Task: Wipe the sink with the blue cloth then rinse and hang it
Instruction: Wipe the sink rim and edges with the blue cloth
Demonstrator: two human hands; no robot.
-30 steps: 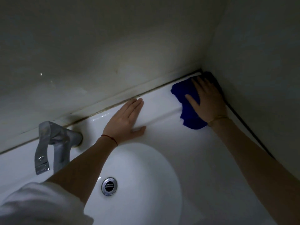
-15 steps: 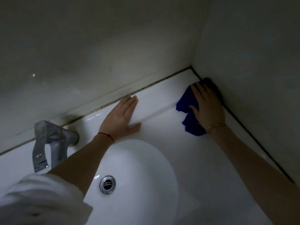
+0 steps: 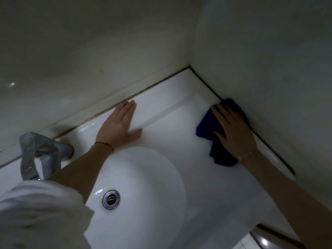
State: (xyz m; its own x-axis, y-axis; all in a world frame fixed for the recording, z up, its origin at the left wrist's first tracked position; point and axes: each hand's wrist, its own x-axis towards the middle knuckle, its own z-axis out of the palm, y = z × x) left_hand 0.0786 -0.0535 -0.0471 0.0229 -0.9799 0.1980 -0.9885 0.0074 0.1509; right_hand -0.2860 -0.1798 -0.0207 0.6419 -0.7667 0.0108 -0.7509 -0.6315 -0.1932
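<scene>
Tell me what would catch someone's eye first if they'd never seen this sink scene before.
Probably the blue cloth, the only strong colour, pressed flat under the right hand on the sink's ledge by the right-hand wall. Next, the left hand lies palm-down on the back ledge, a red string at its wrist. The white basin with its chrome drain fills the lower middle, and the shiny tap sits at far left.

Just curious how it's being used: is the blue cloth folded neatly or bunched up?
Bunched up. The blue cloth lies crumpled under the flat right hand on the sink ledge, with uneven edges sticking out.
</scene>
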